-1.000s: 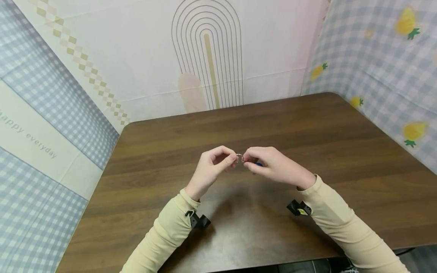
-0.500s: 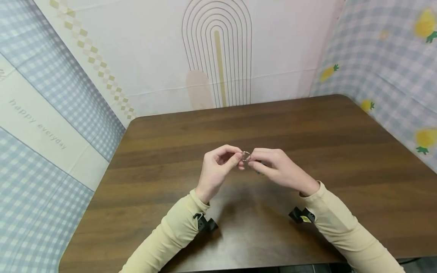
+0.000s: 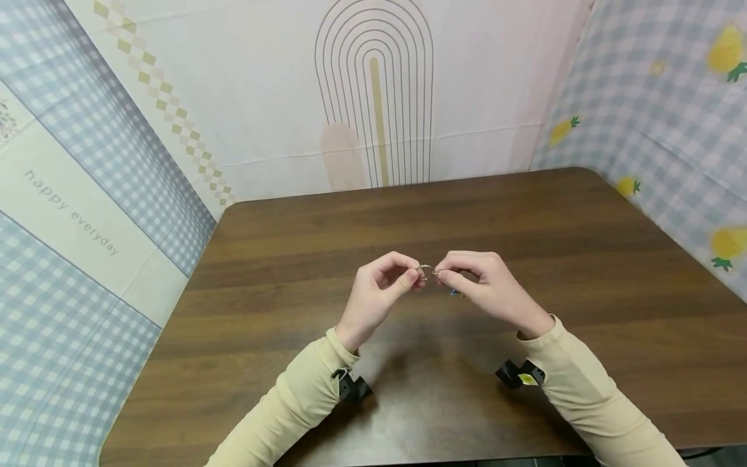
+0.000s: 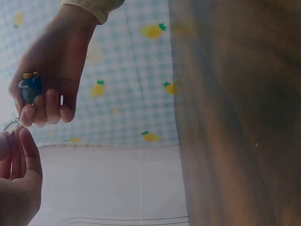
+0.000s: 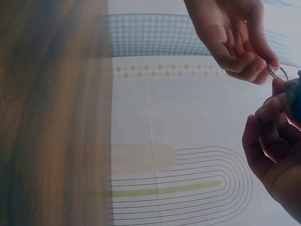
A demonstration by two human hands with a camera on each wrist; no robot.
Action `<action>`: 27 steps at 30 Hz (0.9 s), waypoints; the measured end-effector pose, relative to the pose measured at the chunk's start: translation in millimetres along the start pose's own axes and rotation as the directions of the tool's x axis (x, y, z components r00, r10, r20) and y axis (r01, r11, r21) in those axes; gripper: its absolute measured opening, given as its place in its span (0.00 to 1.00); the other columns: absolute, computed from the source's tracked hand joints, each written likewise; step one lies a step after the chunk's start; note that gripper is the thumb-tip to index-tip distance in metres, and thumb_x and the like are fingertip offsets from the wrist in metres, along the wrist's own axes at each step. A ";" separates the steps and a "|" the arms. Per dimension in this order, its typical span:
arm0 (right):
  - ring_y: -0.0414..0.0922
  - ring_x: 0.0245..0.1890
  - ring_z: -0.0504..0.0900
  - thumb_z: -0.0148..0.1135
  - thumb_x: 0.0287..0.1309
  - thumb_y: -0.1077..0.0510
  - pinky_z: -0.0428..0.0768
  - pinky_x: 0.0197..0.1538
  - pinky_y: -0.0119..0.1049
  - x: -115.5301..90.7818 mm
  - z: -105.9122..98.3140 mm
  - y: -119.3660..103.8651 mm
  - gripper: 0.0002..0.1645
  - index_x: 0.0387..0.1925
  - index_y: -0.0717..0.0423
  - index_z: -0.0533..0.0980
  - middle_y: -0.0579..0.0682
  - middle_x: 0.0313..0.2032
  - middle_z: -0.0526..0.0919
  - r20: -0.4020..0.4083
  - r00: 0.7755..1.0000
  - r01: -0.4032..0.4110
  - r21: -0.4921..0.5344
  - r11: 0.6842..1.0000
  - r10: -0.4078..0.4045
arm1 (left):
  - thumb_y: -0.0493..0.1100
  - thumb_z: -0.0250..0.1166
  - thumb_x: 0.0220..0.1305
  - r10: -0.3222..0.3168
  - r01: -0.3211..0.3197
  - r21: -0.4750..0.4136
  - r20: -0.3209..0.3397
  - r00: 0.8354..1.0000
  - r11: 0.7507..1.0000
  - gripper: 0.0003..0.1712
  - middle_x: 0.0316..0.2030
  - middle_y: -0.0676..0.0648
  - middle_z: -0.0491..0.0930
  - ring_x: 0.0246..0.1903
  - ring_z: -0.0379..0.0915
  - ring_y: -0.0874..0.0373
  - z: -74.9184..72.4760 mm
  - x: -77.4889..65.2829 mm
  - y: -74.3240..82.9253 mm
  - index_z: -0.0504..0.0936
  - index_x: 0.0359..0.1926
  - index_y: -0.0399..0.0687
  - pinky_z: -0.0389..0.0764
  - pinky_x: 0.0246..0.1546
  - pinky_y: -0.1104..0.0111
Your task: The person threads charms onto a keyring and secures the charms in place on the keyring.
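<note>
A thin metal key ring [image 3: 428,266] spans the small gap between my two hands, above the table. The thumb and fingers of my left hand [image 3: 378,295] pinch its left side. At its right end, my right hand [image 3: 484,285] pinches the keychain where a small link [image 4: 17,121] joins the ring; the fingertips hide part of this. A small blue figurine [image 4: 31,88] with yellow and white bits lies against the right hand's palm side in the left wrist view. In the right wrist view, that figurine [image 5: 295,101] is cut by the frame edge.
The brown wooden table [image 3: 292,259] lies beneath both hands. A white printed cloth [image 3: 262,97] hangs behind it, with blue checked cloths [image 3: 671,117] at the sides. Each sleeve carries a black wrist camera [image 3: 353,387].
Both hands have shifted slightly right in the head view. The hands have drawn a little further apart over the last half second, and the ring looks turned to a flatter angle.
</note>
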State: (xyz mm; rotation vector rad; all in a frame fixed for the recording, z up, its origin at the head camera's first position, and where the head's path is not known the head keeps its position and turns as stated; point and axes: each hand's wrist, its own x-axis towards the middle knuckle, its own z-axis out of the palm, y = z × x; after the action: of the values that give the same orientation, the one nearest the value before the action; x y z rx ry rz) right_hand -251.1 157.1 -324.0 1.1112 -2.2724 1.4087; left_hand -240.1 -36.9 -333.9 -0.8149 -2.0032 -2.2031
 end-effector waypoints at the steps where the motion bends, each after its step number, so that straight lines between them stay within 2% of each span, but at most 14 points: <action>1: 0.33 0.21 0.71 0.55 0.56 0.64 0.72 0.25 0.26 -0.4 -0.6 0.0 0.11 0.25 0.45 0.75 0.40 0.21 0.74 0.004 1.000 -0.007 -0.002 1.000 0.007 | 0.37 0.59 0.58 -0.013 0.013 0.028 0.001 1.000 1.000 0.12 0.30 0.39 0.77 0.30 0.76 0.62 0.6 0.0 3.8 0.74 0.36 0.27 0.80 0.37 0.61; 5: 0.34 0.20 0.70 0.55 0.57 0.64 0.70 0.25 0.27 -3.1 -1.3 -0.4 0.12 0.23 0.45 0.74 0.41 0.20 0.72 0.010 0.999 -0.040 -0.001 0.999 0.040 | 0.35 0.58 0.58 -0.047 0.046 0.126 0.005 0.999 0.991 0.07 0.30 0.34 0.76 0.30 0.76 0.62 1.6 0.8 11.0 0.76 0.34 0.32 0.79 0.39 0.59; 11: 0.34 0.19 0.68 0.55 0.57 0.64 0.68 0.23 0.27 -5.0 -1.7 0.2 0.12 0.23 0.45 0.73 0.43 0.19 0.71 0.028 0.999 -0.045 0.000 0.999 0.045 | 0.38 0.57 0.61 -0.047 0.036 0.194 0.054 0.997 0.980 0.07 0.29 0.38 0.75 0.31 0.75 0.56 1.6 1.1 11.3 0.74 0.34 0.36 0.79 0.41 0.62; 15: 0.33 0.20 0.70 0.56 0.56 0.63 0.70 0.25 0.26 -5.4 -1.6 2.8 0.11 0.25 0.43 0.75 0.41 0.21 0.75 0.045 0.998 -0.045 -0.014 0.999 0.046 | 0.38 0.56 0.61 -0.024 0.009 0.213 0.066 0.998 0.977 0.06 0.30 0.40 0.75 0.32 0.74 0.54 0.7 0.4 9.7 0.74 0.33 0.36 0.79 0.40 0.64; 18: 0.33 0.20 0.71 0.57 0.55 0.63 0.71 0.25 0.25 -5.7 -1.3 4.8 0.09 0.30 0.42 0.76 0.38 0.22 0.78 0.046 0.998 -0.039 -0.023 0.999 0.040 | 0.38 0.57 0.60 0.014 -0.030 0.256 0.062 0.998 0.966 0.05 0.30 0.42 0.75 0.31 0.73 0.52 -0.2 0.2 8.5 0.74 0.32 0.39 0.78 0.36 0.67; 23: 0.32 0.19 0.72 0.58 0.54 0.64 0.71 0.24 0.24 -5.2 -0.1 7.0 0.11 0.33 0.44 0.77 0.38 0.22 0.79 0.036 0.999 0.017 -0.043 0.999 -0.016 | 0.39 0.58 0.60 0.068 -0.083 0.328 0.057 0.996 0.941 0.03 0.29 0.46 0.75 0.28 0.71 0.56 -1.6 0.3 8.0 0.74 0.31 0.43 0.74 0.28 0.73; 27: 0.29 0.19 0.71 0.59 0.51 0.67 0.71 0.26 0.21 -4.9 1.8 7.9 0.12 0.33 0.46 0.78 0.39 0.24 0.80 0.018 0.995 0.104 -0.113 0.988 -0.102 | 0.39 0.58 0.60 0.060 -0.076 0.326 0.059 0.996 0.942 0.04 0.27 0.45 0.74 0.27 0.72 0.54 -2.3 0.8 8.5 0.74 0.31 0.43 0.74 0.26 0.71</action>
State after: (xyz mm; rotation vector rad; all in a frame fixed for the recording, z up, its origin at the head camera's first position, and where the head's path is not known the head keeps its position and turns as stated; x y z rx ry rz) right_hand -253.2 159.9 -332.8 1.1859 -2.2381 1.2207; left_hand -238.3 -40.1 -325.9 -0.8821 -2.2415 -1.7585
